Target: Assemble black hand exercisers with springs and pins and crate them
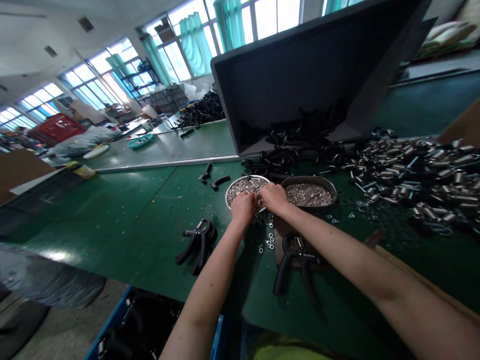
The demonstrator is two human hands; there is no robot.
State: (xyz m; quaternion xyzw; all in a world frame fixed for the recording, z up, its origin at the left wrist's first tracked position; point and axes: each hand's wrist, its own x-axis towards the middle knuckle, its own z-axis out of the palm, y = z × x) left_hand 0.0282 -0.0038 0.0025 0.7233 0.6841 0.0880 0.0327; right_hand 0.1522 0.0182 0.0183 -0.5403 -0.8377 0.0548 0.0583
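At the left of the green bench, a black clamp is laid with its handles spread toward the near edge; beyond it, loose black pieces are scattered. Over the near side of a round bowl, the left hand is held with its fingers curled in. At the bowl's right side the right hand is held, its fingers bent toward the left ones. Whether anything is pinched cannot be told (the fingertips are largely hidden). Small metal parts are heaped in the bowl, directly below and just beyond the hands, nearer the left. Metal rings are strewn on the near side. A second clamp is set partly on a flat board, its long axis pointed away from the near edge; the right forearm is nearer to it. Farther right, an oval dish is filled with metal bits, and a pile of metal pieces is spread.
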